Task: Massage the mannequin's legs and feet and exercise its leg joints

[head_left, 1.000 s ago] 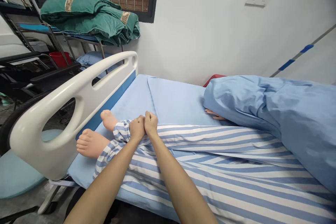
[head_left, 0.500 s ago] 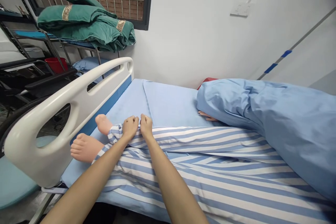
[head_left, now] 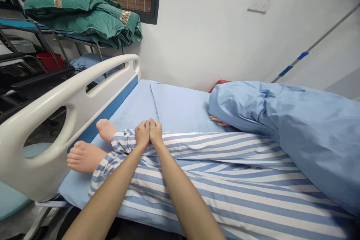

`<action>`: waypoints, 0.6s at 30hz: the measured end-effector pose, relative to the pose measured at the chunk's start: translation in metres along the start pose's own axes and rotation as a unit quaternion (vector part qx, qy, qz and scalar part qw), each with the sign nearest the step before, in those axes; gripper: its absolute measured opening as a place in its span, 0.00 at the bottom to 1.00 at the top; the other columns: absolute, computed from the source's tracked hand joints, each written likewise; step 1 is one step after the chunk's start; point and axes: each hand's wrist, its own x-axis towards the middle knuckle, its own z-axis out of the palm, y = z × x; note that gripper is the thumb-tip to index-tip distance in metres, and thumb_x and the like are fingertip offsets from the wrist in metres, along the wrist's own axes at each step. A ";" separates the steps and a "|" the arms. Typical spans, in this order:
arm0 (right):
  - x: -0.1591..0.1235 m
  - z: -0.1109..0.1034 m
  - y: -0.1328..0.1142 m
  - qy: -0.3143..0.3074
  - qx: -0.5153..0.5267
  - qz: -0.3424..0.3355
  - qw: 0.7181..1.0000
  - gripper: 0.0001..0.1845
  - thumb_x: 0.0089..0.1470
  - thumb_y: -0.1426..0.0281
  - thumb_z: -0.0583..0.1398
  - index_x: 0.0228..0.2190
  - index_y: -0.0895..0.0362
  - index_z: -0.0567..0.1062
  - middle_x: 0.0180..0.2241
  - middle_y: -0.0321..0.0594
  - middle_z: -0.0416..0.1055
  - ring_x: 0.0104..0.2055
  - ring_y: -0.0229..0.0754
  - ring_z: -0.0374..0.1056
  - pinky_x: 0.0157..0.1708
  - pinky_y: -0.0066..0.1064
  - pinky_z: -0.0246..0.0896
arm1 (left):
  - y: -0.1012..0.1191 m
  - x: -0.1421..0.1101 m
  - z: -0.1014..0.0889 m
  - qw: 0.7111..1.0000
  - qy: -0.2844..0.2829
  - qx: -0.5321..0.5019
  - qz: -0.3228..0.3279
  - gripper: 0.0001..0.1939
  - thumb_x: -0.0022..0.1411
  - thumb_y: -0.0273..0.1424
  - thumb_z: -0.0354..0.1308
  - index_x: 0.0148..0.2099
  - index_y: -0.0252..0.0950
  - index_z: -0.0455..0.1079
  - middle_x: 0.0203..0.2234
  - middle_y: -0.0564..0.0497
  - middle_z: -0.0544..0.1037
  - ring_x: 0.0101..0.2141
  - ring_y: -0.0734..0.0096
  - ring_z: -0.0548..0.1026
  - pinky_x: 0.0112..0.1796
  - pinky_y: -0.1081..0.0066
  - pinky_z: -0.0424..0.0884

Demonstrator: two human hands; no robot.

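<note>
A figure like a training manikin lies on the bed in blue-and-white striped trousers (head_left: 213, 150), its bare feet at the left. My left hand (head_left: 142, 133) and my right hand (head_left: 155, 131) lie side by side and touch on the shin of the far trouser leg. Both are closed, knuckles up, on the striped cloth; the fingertips are hidden at the far side. Left of them are the far foot (head_left: 106, 130) and the near foot (head_left: 86, 157), apart from my hands. A light blue quilt (head_left: 303, 127) covers the upper body, with manikin fingers (head_left: 219, 121) showing beneath its edge.
A cream bed end board (head_left: 56, 101) rises at the left, past the feet. Behind it stand a rack with folded green quilts (head_left: 84, 15), a red bucket (head_left: 50, 62) and a dark-armed chair (head_left: 42, 77). The white wall (head_left: 191, 33) runs along the bed's far side.
My left hand has moved right along the trouser leg and now meets my right hand, where a small gap was before. The camera view has shifted slightly.
</note>
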 end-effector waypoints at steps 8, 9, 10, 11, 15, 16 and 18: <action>0.004 -0.020 -0.019 -0.058 -0.216 -0.101 0.969 0.22 0.55 0.61 0.46 0.14 0.56 0.60 0.14 0.31 0.56 0.20 0.34 0.51 0.22 0.26 0.45 | -0.001 0.000 -0.008 0.997 -0.046 0.063 0.031 0.19 0.61 0.37 0.39 0.24 0.37 0.64 0.21 0.50 0.72 0.25 0.73 0.66 0.29 0.73 0.55; 0.004 -0.022 -0.022 -0.064 -0.231 -0.114 0.964 0.23 0.56 0.61 0.46 0.14 0.56 0.61 0.14 0.31 0.57 0.20 0.34 0.51 0.22 0.26 0.45 | -0.002 -0.001 -0.010 0.996 -0.050 0.066 0.036 0.19 0.62 0.37 0.39 0.23 0.37 0.63 0.20 0.51 0.71 0.24 0.73 0.65 0.29 0.73 0.55; 0.003 -0.024 -0.023 -0.067 -0.241 -0.121 0.960 0.23 0.56 0.61 0.45 0.14 0.56 0.61 0.14 0.31 0.57 0.20 0.34 0.51 0.22 0.26 0.45 | -0.003 -0.001 -0.011 0.995 -0.053 0.069 0.041 0.20 0.62 0.37 0.39 0.23 0.37 0.63 0.20 0.51 0.71 0.24 0.74 0.64 0.28 0.73 0.54; 0.002 -0.024 -0.023 -0.071 -0.248 -0.123 0.958 0.23 0.57 0.61 0.45 0.15 0.56 0.62 0.15 0.32 0.58 0.20 0.34 0.52 0.22 0.26 0.45 | -0.004 -0.001 -0.011 0.995 -0.054 0.072 0.045 0.19 0.61 0.37 0.39 0.23 0.37 0.62 0.20 0.51 0.71 0.23 0.74 0.64 0.28 0.73 0.54; -0.004 -0.023 -0.010 -0.073 -0.251 -0.104 0.960 0.23 0.57 0.61 0.44 0.16 0.56 0.65 0.16 0.33 0.62 0.21 0.34 0.54 0.24 0.26 0.46 | -0.009 -0.001 -0.012 0.993 -0.040 0.093 0.053 0.18 0.61 0.37 0.40 0.22 0.37 0.62 0.19 0.51 0.70 0.23 0.74 0.62 0.28 0.73 0.53; -0.006 -0.023 -0.006 -0.065 -0.243 -0.099 0.963 0.23 0.57 0.61 0.44 0.17 0.56 0.65 0.17 0.33 0.62 0.21 0.34 0.55 0.24 0.26 0.46 | -0.009 -0.002 -0.012 0.993 -0.037 0.095 0.054 0.18 0.60 0.37 0.40 0.22 0.37 0.61 0.19 0.51 0.70 0.22 0.74 0.62 0.28 0.73 0.53; -0.006 -0.022 0.000 -0.050 -0.216 -0.096 0.970 0.23 0.57 0.61 0.45 0.16 0.56 0.65 0.16 0.33 0.61 0.21 0.34 0.55 0.24 0.26 0.46 | -0.008 -0.002 -0.011 0.994 -0.034 0.093 0.050 0.19 0.60 0.38 0.40 0.21 0.37 0.61 0.18 0.52 0.70 0.22 0.74 0.62 0.27 0.73 0.53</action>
